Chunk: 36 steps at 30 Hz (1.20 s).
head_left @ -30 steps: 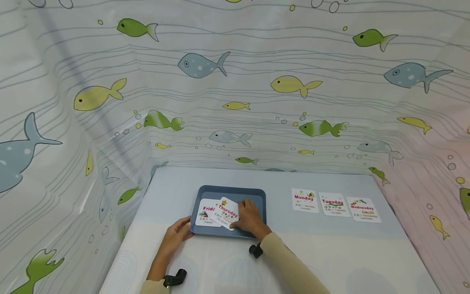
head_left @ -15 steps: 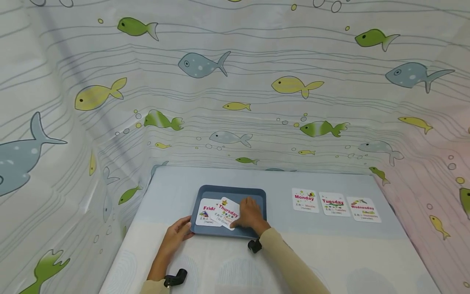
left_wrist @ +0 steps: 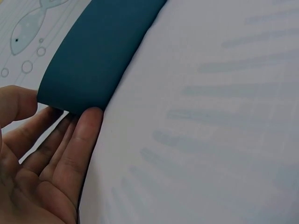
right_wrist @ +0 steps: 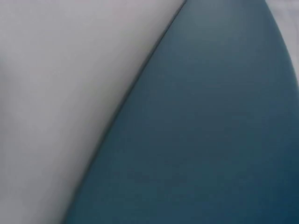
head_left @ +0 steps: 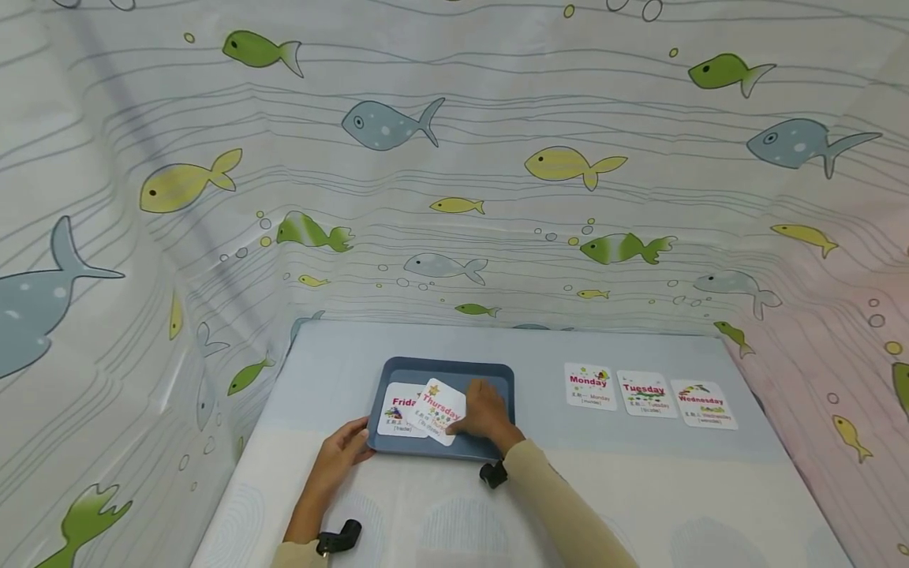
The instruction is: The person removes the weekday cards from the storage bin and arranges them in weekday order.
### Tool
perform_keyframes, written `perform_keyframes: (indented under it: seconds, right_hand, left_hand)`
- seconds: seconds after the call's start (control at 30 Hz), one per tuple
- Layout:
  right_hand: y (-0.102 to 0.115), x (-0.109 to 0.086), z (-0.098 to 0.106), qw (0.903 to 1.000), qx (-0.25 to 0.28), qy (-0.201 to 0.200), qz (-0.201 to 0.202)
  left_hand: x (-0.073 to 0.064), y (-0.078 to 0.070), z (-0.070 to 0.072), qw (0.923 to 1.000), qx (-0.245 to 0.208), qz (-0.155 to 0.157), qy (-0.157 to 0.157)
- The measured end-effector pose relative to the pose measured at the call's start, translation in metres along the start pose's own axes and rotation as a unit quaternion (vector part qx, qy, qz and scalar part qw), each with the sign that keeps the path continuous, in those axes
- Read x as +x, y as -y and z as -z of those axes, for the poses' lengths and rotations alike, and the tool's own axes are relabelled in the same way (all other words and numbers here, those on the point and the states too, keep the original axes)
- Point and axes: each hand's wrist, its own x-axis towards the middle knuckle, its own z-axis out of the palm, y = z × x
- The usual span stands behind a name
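**Wide at the head, close at the wrists**

Facing forward and down from the head, taking in fish-print walls, tabletop and tray. Looking along the left hand from its wrist, close to a tray corner. Nearer still at the right wrist, largely filled with tray. Overlapping there throughout.

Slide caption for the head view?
Right hand grips the Thursday card, which overlaps the Friday card; left hand holds the blue tray.

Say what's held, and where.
The right hand holds the Thursday card by its right side; the left hand, the tray by its near left corner.
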Motion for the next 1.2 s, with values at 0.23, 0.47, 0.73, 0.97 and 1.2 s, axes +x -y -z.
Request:
perform_keyframes:
  seconds: [0.23, 0.47, 0.73, 0.97, 1.2]
  right_hand:
    - [-0.008, -0.003, 0.002, 0.9905, 0.137, 0.016, 0.002]
    - [-0.022, -0.003, 0.011, 0.9204, 0.388, 0.022, -0.043]
    - [-0.027, -0.005, 0.009, 0.8840, 0.466, -0.009, -0.039]
    - [-0.026, -0.010, 0.009, 0.8874, 0.459, -0.029, -0.036]
    - [-0.024, -0.016, 0.021, 0.8867, 0.460, -0.034, -0.036]
  left_hand:
    - [-0.002, 0.002, -0.001, 0.9999, 0.012, 0.006, -0.005]
    - [-0.004, 0.002, 0.000, 0.9999, 0.007, 0.006, -0.009]
    - [-0.003, 0.004, 0.000, 1.0000, -0.007, 0.003, -0.004]
    - [-0.004, 0.004, 0.000, 1.0000, -0.007, 0.005, -0.002]
    - [-0.001, 0.003, 0.002, 1.0000, -0.001, -0.006, -0.003]
